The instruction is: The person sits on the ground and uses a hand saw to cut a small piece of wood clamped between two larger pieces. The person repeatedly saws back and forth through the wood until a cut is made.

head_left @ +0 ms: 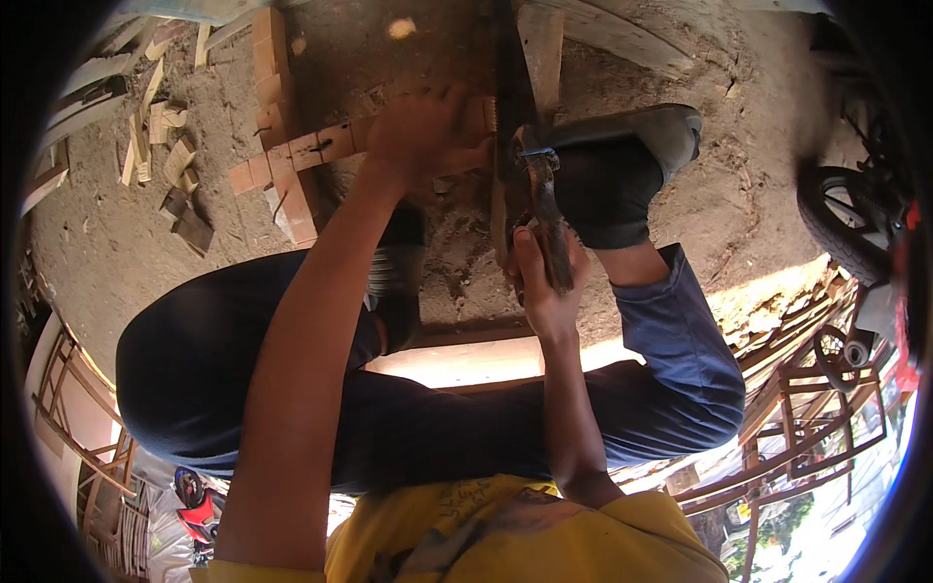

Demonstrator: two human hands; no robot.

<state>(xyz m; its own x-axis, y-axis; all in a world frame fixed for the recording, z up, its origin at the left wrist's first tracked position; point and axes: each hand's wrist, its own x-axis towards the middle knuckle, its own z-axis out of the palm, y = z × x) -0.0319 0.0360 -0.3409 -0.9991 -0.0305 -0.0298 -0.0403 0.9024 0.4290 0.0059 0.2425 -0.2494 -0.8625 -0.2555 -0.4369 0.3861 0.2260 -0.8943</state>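
Note:
My right hand is closed around the handle of a handsaw. Its dark blade runs away from me, beside the right end of a marked wooden strip. Over that strip lies my left hand, slightly blurred, fingers across the far side and thumb along the near side, gripping it. Farther left the strip crosses a second marked wooden piece on the ground. My right foot in a grey shoe rests just right of the saw. Where the blade meets the wood is hard to make out.
Several wood offcuts are scattered on the dirt ground at the left. Long boards lie at the far side. A motorbike wheel stands at the right, with wooden frames nearer me.

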